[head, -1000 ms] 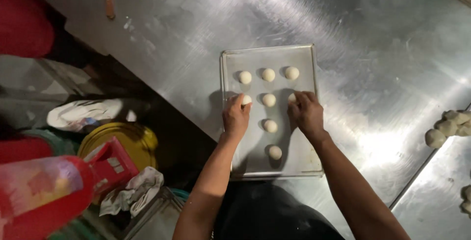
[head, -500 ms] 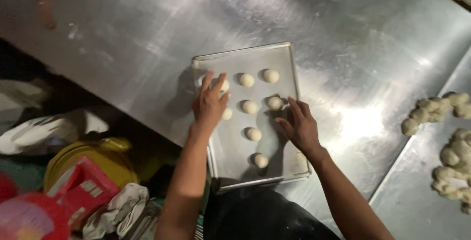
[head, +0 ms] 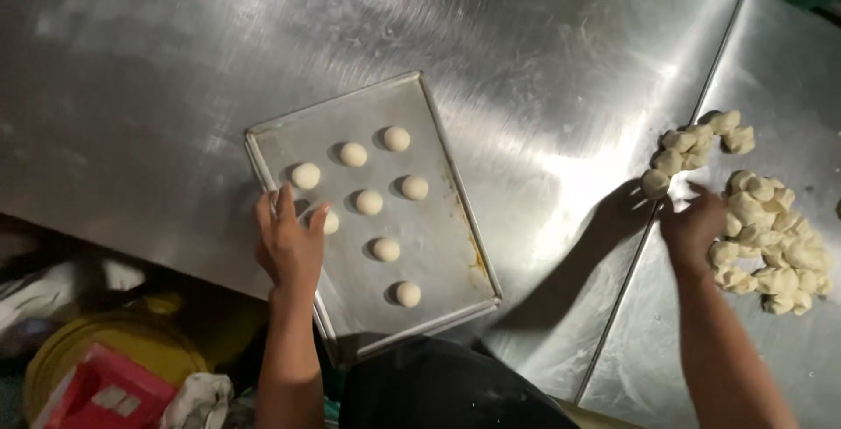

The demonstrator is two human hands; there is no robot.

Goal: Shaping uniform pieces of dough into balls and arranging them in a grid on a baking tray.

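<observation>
A metal baking tray (head: 447,219) lies tilted on the steel table, holding several small round dough balls (head: 369,202) in two rows. My left hand (head: 289,241) rests on the tray's left edge with fingers spread, touching a dough ball (head: 330,221) half hidden under my fingers. My right hand (head: 694,226) reaches out to the right into a pile of cut dough pieces (head: 762,227), fingers bent among them. Whether it grips a piece is hidden.
The steel table (head: 526,70) has a seam running diagonally beside the dough pile. Below the table's left edge sit a yellow bucket (head: 61,359), a red box (head: 101,390) and a white cloth (head: 197,398).
My right hand left the tray and moved right to the dough pile. My left hand slid down to the tray's left edge. The view shifted right.
</observation>
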